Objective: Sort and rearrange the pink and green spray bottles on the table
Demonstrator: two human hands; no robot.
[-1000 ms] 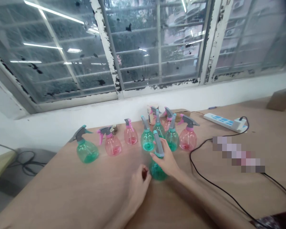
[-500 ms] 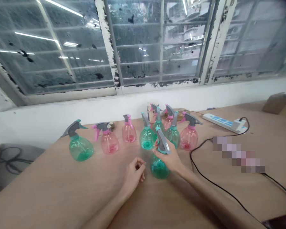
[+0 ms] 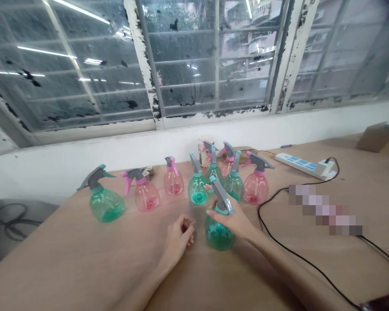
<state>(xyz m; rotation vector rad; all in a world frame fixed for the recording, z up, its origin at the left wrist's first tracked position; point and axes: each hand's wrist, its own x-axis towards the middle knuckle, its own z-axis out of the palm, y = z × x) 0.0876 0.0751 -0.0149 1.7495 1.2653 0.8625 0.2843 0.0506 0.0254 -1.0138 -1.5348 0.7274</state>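
Round, see-through spray bottles on a wood-toned desk (image 3: 84, 268)
The left hand (image 3: 179, 235) was loosely curled and held nothing visible; just to its right, the right hand (image 3: 235, 218) gripped a ribbed-looking green spray bottle (image 3: 219, 233) below its smooth gray trigger head.

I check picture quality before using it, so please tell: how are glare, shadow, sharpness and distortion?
Head view: white light streaks on the window; head view: soft shadow on the table beside the right arm; head view: fine detail soft; head view: the leftmost green bottle looks stretched outward; head view: square blocks hide something at right.
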